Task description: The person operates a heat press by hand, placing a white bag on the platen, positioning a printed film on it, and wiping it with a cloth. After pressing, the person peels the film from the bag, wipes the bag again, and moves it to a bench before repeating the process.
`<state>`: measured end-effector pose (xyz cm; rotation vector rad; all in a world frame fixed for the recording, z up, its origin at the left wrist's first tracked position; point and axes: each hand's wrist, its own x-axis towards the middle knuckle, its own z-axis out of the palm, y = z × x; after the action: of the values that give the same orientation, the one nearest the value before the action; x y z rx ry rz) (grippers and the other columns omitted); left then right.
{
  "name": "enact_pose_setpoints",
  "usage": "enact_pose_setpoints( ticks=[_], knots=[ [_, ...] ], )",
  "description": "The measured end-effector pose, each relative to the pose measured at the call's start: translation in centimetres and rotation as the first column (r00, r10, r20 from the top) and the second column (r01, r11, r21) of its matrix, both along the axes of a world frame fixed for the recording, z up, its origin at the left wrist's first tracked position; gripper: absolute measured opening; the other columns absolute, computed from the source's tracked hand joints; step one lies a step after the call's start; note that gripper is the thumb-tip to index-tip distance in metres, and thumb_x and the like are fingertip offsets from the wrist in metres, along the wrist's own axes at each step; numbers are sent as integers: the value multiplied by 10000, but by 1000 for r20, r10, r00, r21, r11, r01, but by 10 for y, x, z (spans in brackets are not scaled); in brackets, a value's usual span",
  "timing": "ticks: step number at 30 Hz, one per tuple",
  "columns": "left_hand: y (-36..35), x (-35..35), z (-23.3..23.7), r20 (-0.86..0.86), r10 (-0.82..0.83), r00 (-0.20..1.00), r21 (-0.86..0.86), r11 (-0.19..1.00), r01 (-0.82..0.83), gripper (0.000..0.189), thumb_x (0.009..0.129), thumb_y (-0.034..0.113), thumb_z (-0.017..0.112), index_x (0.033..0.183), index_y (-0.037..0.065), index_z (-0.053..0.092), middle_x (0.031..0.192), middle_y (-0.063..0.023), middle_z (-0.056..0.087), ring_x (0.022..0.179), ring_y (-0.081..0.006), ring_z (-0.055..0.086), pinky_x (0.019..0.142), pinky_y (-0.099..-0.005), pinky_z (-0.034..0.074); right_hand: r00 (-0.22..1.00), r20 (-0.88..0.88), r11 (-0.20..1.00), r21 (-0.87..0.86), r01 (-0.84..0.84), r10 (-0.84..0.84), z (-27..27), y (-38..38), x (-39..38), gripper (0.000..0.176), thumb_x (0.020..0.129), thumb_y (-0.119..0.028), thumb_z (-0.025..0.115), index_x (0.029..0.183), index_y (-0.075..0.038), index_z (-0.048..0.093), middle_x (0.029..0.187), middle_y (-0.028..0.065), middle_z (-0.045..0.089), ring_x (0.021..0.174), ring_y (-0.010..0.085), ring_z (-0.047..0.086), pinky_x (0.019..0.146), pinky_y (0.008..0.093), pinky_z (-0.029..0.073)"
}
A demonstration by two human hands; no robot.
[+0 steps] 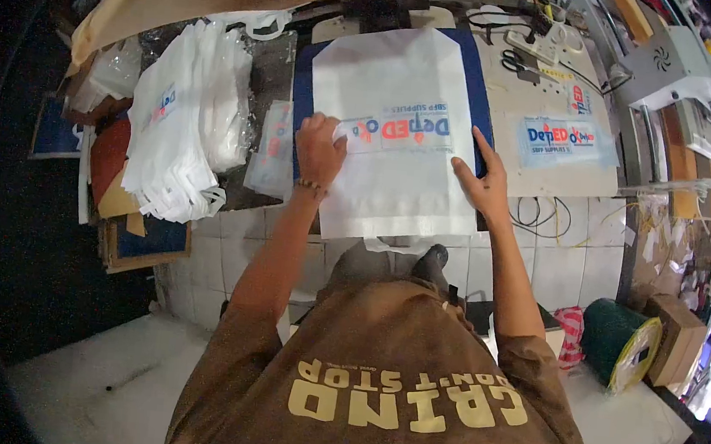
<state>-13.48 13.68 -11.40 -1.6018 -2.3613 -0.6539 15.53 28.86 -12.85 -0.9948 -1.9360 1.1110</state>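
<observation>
At the frame's upper centre, a blue pad (pixel 474 78) is bearing a white bag (pixel 390 69) with coloured lettering (pixel 406 131). The right hand (pixel 486 184) is resting at the bag's right edge, thumb and finger apart; the left hand (pixel 320 149) is touching its left side, grip unclear.

A bag-printing workshop, its worktable (pixel 504 169) home to stacked white bags (pixel 174 126), logo sheets (pixel 569 148), scissors (pixel 515 64) and blue pad (pixel 464 45).

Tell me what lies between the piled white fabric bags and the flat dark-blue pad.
In the head view, translucent printed plastic sheets lie on the dark tabletop between the piled bags and blue pad.
</observation>
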Motion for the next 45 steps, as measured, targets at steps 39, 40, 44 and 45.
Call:
enact_pose_setpoints(
  ticks=[39,40,44,45],
  knots=[
    [132,75,-5,69,-411,909,162,904,397,257,754,81,685,1008,45,695,979,-149,639,975,-387,601,872,-510,459,993,95,997,-3,73,-73,6,-6,2,722,815,-397,799,1480,-244,564,992,208,625,935,388,637,835,451,521],
    [138,74,-7,-11,-398,917,243,889,388,262,753,83,691,1013,47,694,977,-147,634,971,-386,599,864,-510,458,993,91,997,5,75,-75,5,-6,2,722,815,-397,799,1480,-244,564,992,208,625,935,388,637,835,451,521],
    [132,77,-1,121,-452,884,132,890,437,265,758,94,700,1020,54,697,994,-150,633,984,-384,592,858,-506,457,989,135,998,15,61,-62,7,-5,5,725,812,-403,800,1477,-237,563,992,207,623,900,392,638,821,454,520],
    [138,74,4,133,-427,894,123,902,413,263,755,98,707,1014,53,697,992,-147,633,986,-383,593,859,-505,459,991,119,998,-15,63,-61,8,-6,5,733,809,-407,802,1480,-237,560,994,208,623,911,394,638,831,453,522]
  ],
)
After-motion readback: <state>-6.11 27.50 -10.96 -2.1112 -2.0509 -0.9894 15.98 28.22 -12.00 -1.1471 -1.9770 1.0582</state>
